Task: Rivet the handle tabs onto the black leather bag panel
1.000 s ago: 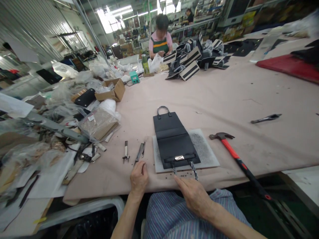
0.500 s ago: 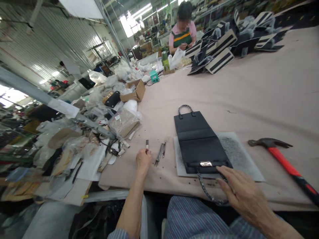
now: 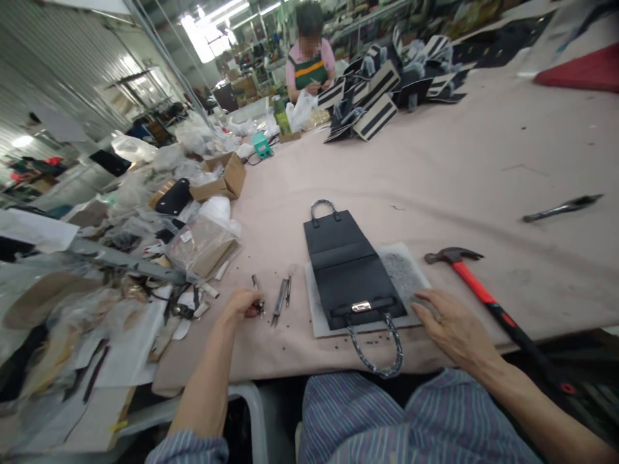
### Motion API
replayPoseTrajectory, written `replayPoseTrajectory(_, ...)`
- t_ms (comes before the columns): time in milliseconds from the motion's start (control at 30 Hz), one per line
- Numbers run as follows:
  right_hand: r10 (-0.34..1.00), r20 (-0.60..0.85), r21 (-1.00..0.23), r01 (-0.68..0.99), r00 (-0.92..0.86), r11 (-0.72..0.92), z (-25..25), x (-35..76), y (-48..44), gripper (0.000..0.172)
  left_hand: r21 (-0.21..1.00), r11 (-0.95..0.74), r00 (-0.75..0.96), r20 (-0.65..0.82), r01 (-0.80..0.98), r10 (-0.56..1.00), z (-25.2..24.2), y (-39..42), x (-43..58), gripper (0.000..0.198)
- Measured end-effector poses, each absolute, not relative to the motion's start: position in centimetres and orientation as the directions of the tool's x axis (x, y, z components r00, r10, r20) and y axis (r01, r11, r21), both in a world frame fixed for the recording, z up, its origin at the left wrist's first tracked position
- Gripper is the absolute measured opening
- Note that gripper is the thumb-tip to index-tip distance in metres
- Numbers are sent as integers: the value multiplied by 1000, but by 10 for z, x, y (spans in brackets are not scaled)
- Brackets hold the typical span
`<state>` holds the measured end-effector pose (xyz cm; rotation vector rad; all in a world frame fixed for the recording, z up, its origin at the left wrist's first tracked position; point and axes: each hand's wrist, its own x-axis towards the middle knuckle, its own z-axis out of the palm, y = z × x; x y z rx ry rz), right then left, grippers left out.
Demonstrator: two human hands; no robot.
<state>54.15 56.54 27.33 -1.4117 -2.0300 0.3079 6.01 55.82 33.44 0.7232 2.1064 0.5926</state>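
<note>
At the left of the table, my left hand (image 3: 242,304) has its fingers closed around a small metal tool (image 3: 255,282), whose end sticks up past them. Some small metal bits by the fingertips are too blurred to name. Slim metal tools (image 3: 280,299) lie just right of this hand. A black handbag (image 3: 351,270) with a silver clasp (image 3: 360,307) lies flat on a pale slab (image 3: 403,267); its wrapped front handle (image 3: 380,370) hangs at the table edge. My right hand (image 3: 447,325), fingers apart and holding nothing, is at the slab's right edge.
A claw hammer (image 3: 476,283) with a red and black handle lies at right, beyond it a dark pointed tool (image 3: 563,208). Black bag panels (image 3: 370,96) are piled at the back, near a seated person (image 3: 309,67). Plastic bags and a cardboard box (image 3: 222,177) crowd the left.
My right hand has left the handbag and moved right to the slab's edge. The front handle now lies looped forward. My view has turned right, bringing the dark pointed tool into sight.
</note>
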Motion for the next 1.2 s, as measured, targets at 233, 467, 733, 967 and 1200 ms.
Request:
replayPoseTrajectory(233,867,455,-560,692,-203,456,279,531,556,25,951,272,-411,-309,-146,858,332,521,113,44)
replayPoseTrajectory(467,789,431,-481,628,-439,612,282,490,564,32,984,-49,-462,123,168,878,300,504,197,31)
replayPoseTrajectory(733,786,372,-463,635,-494,619,270,487,571,34,946,-144,-384,253,289,888,277,494,216,21)
replayPoseTrajectory(967,806,369,-490,639,-464,593,271,486,571,34,954,-132,-352,225,268,908,269,495,215,22)
replayPoseTrajectory(1200,803,369,-494,634,-467,595,272,485,572,35,950,-171,-346,257,260,902,276,494,221,13)
